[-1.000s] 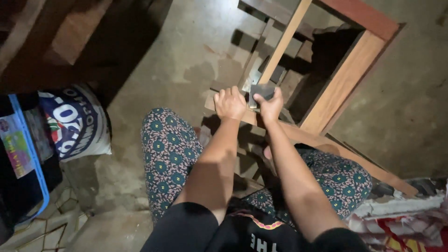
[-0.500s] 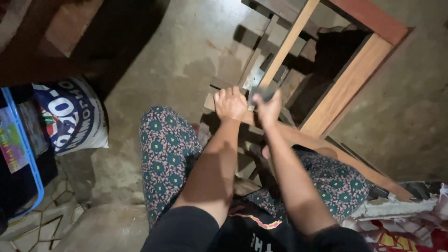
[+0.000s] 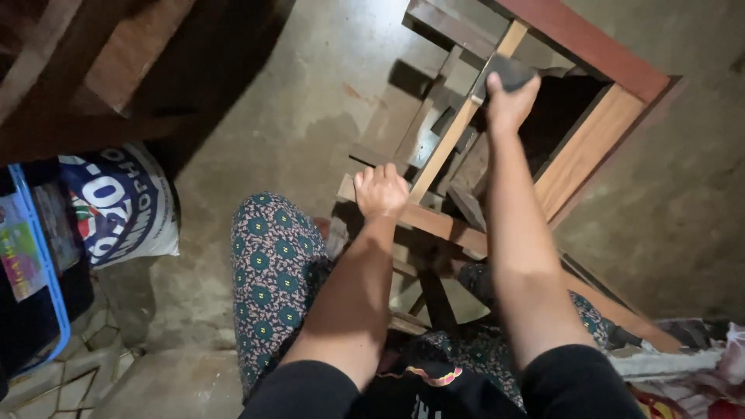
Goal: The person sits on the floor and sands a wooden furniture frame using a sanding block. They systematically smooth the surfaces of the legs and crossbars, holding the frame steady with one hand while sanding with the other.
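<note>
A wooden frame (image 3: 578,159) of light and reddish bars lies on the concrete floor in front of my knees. My left hand (image 3: 380,190) presses down on the near end of a light wooden slat (image 3: 458,128) where it meets a cross bar. My right hand (image 3: 508,97) is stretched out far along that slat and grips a small dark grey block (image 3: 508,71), held flat against the wood. My legs in patterned trousers (image 3: 275,271) sit on either side of the frame.
A printed white sack (image 3: 120,206) and a blue-rimmed bin (image 3: 35,264) stand at the left. Dark wooden furniture (image 3: 93,70) fills the top left. Crumpled cloth (image 3: 698,368) lies at the bottom right. Bare concrete floor (image 3: 295,116) lies between.
My right hand has slid the grey block away from me up the slat, from beside my left hand to the far end. My left hand stayed in place.
</note>
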